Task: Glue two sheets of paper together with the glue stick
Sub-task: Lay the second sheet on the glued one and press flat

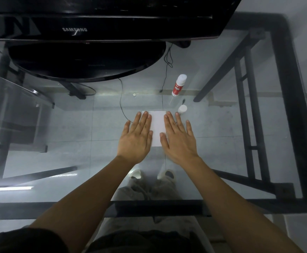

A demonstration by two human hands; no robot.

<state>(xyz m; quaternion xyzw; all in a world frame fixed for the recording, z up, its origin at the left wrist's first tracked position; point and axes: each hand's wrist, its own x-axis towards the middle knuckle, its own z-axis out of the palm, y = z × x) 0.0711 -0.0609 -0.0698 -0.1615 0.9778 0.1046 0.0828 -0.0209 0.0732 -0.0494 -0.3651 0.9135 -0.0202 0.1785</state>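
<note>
Both hands flat, fingers spread: left hand (pixel 135 138) and right hand (pixel 179 138) press white paper (pixel 157 127) on the glass surface (pixel 222 143). Glue stick (pixel 178 85) stands far right, cap (pixel 182 109) off. Gluing likely done; pressing, recapping remain.

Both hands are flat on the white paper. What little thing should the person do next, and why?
Probably slide both palms outward to smooth the sheets. The left hand and right hand already lie flat on the paper, while the glue stick stands apart with its cap off beside it, so gluing looks finished. Capping the stick could follow.
</note>
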